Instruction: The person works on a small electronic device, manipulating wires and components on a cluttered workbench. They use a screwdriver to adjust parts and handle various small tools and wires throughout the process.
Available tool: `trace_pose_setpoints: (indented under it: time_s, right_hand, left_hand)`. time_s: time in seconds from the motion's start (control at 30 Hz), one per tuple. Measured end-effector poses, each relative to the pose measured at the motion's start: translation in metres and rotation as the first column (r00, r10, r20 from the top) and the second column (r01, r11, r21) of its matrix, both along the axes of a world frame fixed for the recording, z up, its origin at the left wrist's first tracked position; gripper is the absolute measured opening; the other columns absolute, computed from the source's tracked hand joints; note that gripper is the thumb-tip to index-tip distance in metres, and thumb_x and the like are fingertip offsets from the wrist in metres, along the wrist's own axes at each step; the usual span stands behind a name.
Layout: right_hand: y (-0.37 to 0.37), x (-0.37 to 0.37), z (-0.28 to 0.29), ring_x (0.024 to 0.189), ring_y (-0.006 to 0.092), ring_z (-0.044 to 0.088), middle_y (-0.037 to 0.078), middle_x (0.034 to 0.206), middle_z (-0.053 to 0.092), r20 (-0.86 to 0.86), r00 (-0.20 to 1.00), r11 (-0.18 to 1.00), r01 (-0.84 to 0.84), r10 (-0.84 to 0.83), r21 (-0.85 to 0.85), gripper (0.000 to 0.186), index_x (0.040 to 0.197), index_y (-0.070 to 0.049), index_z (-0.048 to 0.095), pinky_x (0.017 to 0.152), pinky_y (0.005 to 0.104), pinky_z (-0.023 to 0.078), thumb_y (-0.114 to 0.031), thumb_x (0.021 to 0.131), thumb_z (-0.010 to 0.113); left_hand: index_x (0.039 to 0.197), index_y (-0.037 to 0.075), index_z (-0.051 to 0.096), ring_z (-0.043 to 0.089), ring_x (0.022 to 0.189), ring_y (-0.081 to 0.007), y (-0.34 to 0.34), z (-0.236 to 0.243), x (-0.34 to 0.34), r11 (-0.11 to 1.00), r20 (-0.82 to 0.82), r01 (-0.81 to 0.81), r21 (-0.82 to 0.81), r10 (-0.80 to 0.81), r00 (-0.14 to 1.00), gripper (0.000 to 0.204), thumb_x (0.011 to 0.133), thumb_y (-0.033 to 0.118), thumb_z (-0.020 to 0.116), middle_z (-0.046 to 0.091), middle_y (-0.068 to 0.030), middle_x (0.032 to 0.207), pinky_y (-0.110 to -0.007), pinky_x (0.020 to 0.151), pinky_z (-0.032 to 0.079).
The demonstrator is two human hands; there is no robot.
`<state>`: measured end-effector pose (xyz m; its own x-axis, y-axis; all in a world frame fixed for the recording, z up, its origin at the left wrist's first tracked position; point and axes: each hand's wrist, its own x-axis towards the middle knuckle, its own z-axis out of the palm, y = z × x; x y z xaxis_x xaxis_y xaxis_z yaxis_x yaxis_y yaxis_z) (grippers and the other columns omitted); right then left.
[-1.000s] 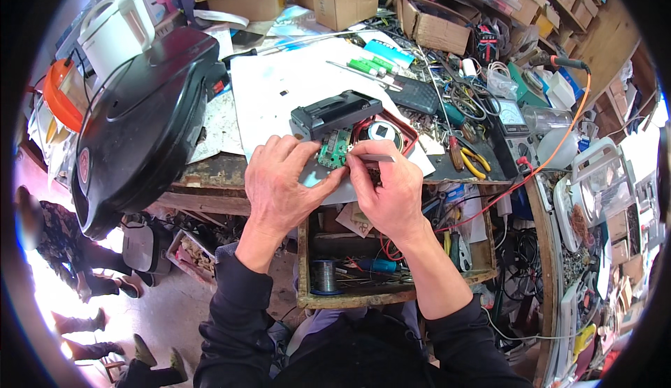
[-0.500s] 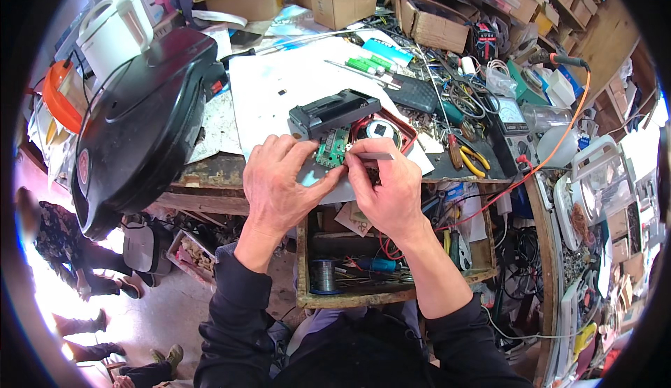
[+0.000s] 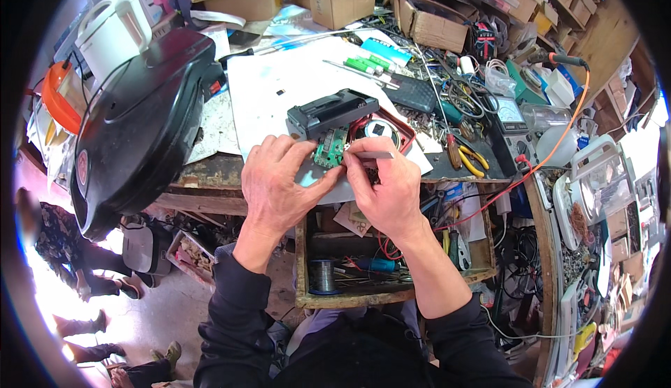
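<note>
Bystander's shoes (image 3: pixel 173 351) moved; L fingers (image 3: pixel 301 150) hold PCB (image 3: pixel 331 150).

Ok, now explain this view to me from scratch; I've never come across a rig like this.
There's no machine here: these are a person's own bare hands. The picture comes from the left of two fisheye cameras worn on the head, so straight edges bend. The left hand holds a green circuit board. The right hand has a thin grey tool in its grip, close to the board; its kind is hard to tell. Just beyond lie a black casing and a red casing with a round part in it. A white sheet covers part of the bench; yellow-handled pliers lie to the right. Below, an open drawer holds a spool of wire.
</note>
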<state>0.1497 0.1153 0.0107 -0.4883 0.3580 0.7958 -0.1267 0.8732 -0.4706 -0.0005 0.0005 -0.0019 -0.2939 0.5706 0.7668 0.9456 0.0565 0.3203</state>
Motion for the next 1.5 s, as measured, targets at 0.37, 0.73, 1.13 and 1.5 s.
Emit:
trace_pose_setpoints:
  time_s: [0.37, 0.73, 1.13, 1.5]
  right_hand:
    - [0.0, 0.0, 0.0, 0.076, 0.028, 0.077, 0.014, 0.093, 0.072, 0.003, 1.0, 1.0, 0.006, -0.006, -0.011, 0.021, 0.107, 0.002, 0.064, 0.066, 0.0356, 0.06, 0.006, 0.091, 0.077]
    - [0.003, 0.001, 0.001, 0.079, 0.0295, 0.078, 0.015, 0.093, 0.073, 0.022, 0.998, 0.979, -0.048, 0.053, -0.199, 0.016, 0.108, 0.002, 0.065, 0.07, 0.0367, 0.061, 0.003, 0.095, 0.075]
    - [0.011, 0.003, 0.007, 0.081, 0.0345, 0.072, 0.015, 0.094, 0.069, 0.093, 0.987, 0.973, -0.112, 0.134, -0.203, 0.016, 0.106, 0.001, 0.063, 0.071, 0.04, 0.057, 0.006, 0.094, 0.073]
    - [0.012, 0.004, 0.011, 0.081, 0.0354, 0.073, 0.016, 0.093, 0.069, 0.086, 0.986, 0.974, -0.125, 0.143, -0.188, 0.018, 0.107, 0.0, 0.063, 0.072, 0.0411, 0.057, 0.007, 0.093, 0.073]
  left_hand:
    - [0.1, 0.009, 0.077, 0.064, 0.081, -0.0248, 0.001, 0.0, 0.0, 1.0, -0.001, -0.003, 0.0, 0.003, 1.0, 0.039, 0.07, 0.026, 0.095, 0.065, -0.004, 0.086, -0.04, 0.072, 0.049]
    - [0.101, 0.007, 0.077, 0.064, 0.08, -0.0257, 0.0, 0.002, 0.001, 1.0, -0.003, 0.007, 0.001, -0.007, 1.0, 0.039, 0.071, 0.026, 0.095, 0.066, -0.0047, 0.086, -0.04, 0.071, 0.049]
    - [0.1, 0.006, 0.077, 0.063, 0.078, -0.0253, 0.0, 0.003, 0.001, 1.0, -0.016, 0.0, -0.02, 0.0, 1.0, 0.039, 0.071, 0.025, 0.094, 0.065, -0.0054, 0.084, -0.04, 0.069, 0.049]
    - [0.101, 0.007, 0.077, 0.063, 0.079, -0.0257, 0.0, 0.002, 0.001, 1.0, -0.017, 0.0, -0.018, 0.0, 1.0, 0.039, 0.071, 0.025, 0.094, 0.064, -0.0049, 0.084, -0.041, 0.07, 0.048]
